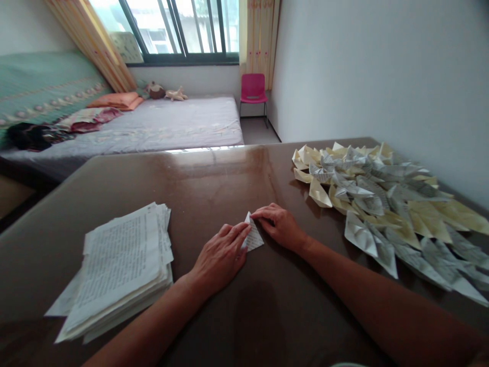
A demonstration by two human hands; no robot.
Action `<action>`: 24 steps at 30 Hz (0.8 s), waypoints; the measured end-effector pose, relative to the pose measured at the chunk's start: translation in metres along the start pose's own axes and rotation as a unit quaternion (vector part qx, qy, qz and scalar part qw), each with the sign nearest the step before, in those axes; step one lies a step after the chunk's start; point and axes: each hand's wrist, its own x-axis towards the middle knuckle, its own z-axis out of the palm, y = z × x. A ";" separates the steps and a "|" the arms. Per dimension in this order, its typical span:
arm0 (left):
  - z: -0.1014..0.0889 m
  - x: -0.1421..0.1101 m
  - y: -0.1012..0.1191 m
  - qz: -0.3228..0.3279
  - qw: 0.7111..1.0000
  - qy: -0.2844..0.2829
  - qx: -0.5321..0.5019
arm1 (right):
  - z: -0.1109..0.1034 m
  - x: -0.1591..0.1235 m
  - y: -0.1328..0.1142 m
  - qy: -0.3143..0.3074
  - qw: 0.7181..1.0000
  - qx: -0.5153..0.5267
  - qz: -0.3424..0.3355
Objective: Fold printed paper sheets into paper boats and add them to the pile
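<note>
A small folded piece of printed paper [255, 239], pointed at the top, lies on the brown table between my two hands. My left hand [223, 252] holds its left side, fingers stretched together over the paper and thumb near its lower left edge. At the upper tip, my right hand [278, 224] presses with the index finger while its other fingers curl in. Part of the paper is hidden under the left fingers. To the left is a stack of printed sheets [118, 255], its edges uneven. Many folded paper boats [361, 237], white and yellowish, crowd the table's right side.
The glossy brown table [214, 191] extends away from me, with a wall [362, 76] along its right. Beyond its far edge are a bed [183, 120] and a pink chair [253, 92]. A pale rounded rim [347, 364] shows at the bottom edge.
</note>
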 end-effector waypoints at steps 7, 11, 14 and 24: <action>0.000 0.000 0.000 0.000 1.000 0.010 -0.010 | -0.001 -0.003 -0.003 -0.040 0.993 -0.102 -0.051; -0.001 0.000 0.001 0.001 1.000 0.001 -0.005 | -0.007 -0.005 -0.011 -0.085 0.975 -0.180 -0.099; -0.001 0.000 0.002 0.000 1.000 0.000 -0.001 | -0.013 -0.007 -0.016 -0.110 0.966 -0.202 -0.122; -0.004 0.003 0.004 0.007 1.000 -0.030 0.000 | -0.005 0.000 0.003 -0.053 0.996 -0.058 -0.036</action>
